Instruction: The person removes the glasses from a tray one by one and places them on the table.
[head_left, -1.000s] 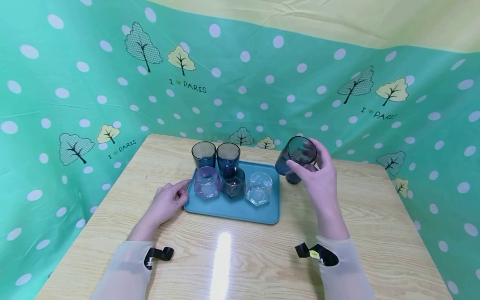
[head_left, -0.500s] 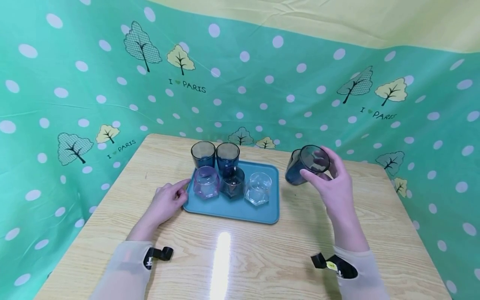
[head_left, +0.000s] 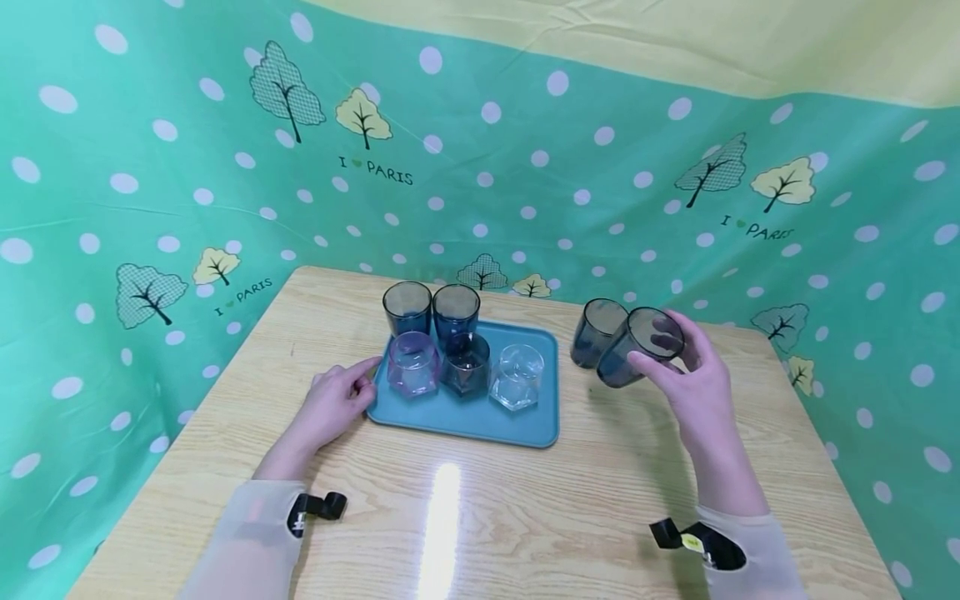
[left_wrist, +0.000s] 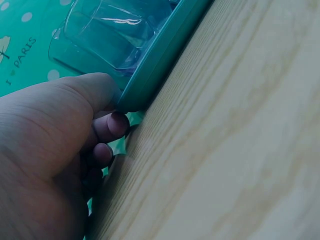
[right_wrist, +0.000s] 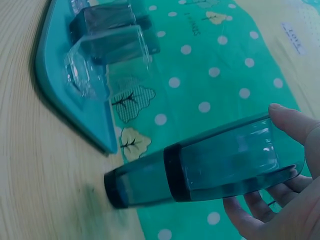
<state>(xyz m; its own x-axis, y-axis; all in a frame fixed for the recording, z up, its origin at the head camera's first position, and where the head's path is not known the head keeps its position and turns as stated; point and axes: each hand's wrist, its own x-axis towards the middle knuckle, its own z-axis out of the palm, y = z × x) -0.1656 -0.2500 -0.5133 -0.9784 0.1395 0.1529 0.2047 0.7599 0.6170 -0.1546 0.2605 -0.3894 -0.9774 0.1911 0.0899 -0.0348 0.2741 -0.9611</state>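
My right hand [head_left: 701, 383] holds a tall dark blue glass [head_left: 628, 358] by its upper part, thumb on one side and fingers on the other. The glass tilts and appears raised off the table. Just behind it stands a matching blue glass [head_left: 591, 337], upright on the wood. My left hand [head_left: 333, 408] pinches the left rim of the blue tray [head_left: 465, 427]; in the left wrist view its thumb [left_wrist: 102, 89] lies at the tray corner. Along the tray sit a purple-tinted glass [head_left: 412, 371], a dark glass [head_left: 467, 371] and a clear glass [head_left: 517, 379].
Two more tall blue glasses [head_left: 408, 310] stand side by side at the tray's back left, their bases partly hidden. The wooden table [head_left: 540, 517] ends at the back against a green dotted cloth [head_left: 480, 208].
My right hand has moved right and toward me with its tilted glass, from in front of the other blue glass to beside it. My left hand and the tray have stayed put.
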